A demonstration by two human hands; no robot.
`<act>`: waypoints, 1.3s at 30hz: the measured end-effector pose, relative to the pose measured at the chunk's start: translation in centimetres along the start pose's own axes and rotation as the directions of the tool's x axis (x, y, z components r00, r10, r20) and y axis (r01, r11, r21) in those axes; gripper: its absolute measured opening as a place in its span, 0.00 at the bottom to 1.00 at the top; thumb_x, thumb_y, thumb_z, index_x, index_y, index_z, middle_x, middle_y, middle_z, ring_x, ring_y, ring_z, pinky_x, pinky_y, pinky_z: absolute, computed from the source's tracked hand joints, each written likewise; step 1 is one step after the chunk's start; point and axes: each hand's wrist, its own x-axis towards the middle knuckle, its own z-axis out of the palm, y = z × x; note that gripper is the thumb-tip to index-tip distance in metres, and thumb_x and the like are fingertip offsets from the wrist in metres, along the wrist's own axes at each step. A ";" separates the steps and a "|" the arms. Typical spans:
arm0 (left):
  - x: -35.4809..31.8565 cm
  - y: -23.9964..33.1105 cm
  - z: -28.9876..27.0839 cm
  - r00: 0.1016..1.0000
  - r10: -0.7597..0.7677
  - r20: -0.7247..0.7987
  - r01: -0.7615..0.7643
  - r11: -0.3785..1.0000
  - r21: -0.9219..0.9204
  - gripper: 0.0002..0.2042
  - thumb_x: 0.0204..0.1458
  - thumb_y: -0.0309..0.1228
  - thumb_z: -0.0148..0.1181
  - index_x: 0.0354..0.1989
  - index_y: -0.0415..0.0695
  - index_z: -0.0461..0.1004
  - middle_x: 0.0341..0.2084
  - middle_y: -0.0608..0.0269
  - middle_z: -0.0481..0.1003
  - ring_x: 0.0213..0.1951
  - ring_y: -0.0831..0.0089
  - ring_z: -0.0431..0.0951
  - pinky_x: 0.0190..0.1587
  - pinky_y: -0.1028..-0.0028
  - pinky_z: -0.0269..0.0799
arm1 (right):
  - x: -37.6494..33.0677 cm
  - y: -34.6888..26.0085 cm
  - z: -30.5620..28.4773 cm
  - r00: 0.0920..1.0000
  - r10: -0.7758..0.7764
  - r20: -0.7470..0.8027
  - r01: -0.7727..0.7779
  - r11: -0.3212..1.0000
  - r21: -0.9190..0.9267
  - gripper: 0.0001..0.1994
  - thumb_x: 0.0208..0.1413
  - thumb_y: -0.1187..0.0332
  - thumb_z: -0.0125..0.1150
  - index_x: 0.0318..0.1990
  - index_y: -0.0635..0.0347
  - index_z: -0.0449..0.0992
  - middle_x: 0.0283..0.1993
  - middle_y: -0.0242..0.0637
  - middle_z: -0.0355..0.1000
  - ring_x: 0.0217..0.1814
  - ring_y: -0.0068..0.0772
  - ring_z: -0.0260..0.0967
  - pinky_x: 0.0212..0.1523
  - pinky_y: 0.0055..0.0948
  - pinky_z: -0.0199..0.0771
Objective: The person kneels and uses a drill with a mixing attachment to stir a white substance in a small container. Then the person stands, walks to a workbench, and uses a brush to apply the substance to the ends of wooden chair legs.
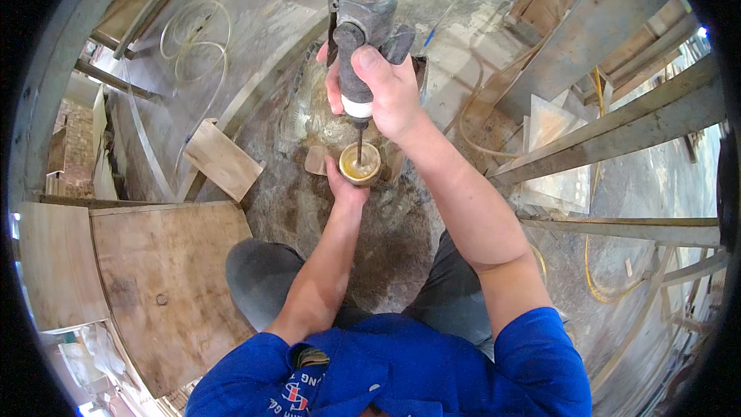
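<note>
I am looking straight down at my 2 bare hands at work over a wet, muddy patch of ground (386,239) between my knees. My right hand (386,89) is wrapped tight around the handle of a grey power drill (363,15), which points straight down. Its thin bit (359,143) runs from the white collar of the drill into a small round cup (360,164), tan in colour and filled with yellowish slurry. My left hand (343,185) reaches up from below and grips that cup from the near side, fingers curled around its wall; the cup sits just under the drill, touching the bit. I think the cup rests on the wet stone beneath it, but the hand hides its base.

To the left lies a flat wooden board (222,159), and nearer me a large plywood sheet (166,278). A pale hose (193,38) loops across the floor at upper left. Metal rails (617,127) cross the right side. My blue shirt sleeves (540,355) fill the bottom edge.
</note>
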 end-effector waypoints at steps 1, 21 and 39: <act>-0.1 -0.1 0.2 1.000 -0.002 -0.013 0.001 1.000 -0.012 0.34 0.54 0.62 0.31 0.57 0.47 0.62 0.55 0.56 0.64 0.56 0.57 0.64 0.57 0.53 0.59 | -0.1 -0.1 0.0 1.000 -0.007 -0.003 0.007 1.000 -0.003 0.17 0.50 0.57 0.62 0.33 0.64 0.72 0.20 0.33 0.69 0.17 0.22 0.65 0.19 0.22 0.63; -0.9 0.1 1.0 0.999 0.009 -0.036 -0.010 1.000 -0.011 0.34 0.54 0.61 0.31 0.56 0.45 0.63 0.53 0.58 0.65 0.55 0.59 0.65 0.56 0.56 0.60 | -0.2 -0.7 0.5 0.998 -0.025 0.054 0.036 0.977 -0.208 0.26 0.53 0.47 0.52 0.38 0.67 0.69 0.20 0.39 0.68 0.18 0.25 0.66 0.19 0.22 0.66; -0.3 0.4 0.3 0.999 0.041 0.029 -0.040 0.998 -0.052 0.30 0.55 0.60 0.32 0.51 0.49 0.64 0.50 0.60 0.68 0.54 0.62 0.66 0.57 0.59 0.58 | -0.1 -0.5 0.3 0.998 -0.053 0.044 0.061 0.978 -0.201 0.25 0.54 0.47 0.51 0.38 0.66 0.69 0.19 0.38 0.69 0.18 0.24 0.66 0.19 0.21 0.64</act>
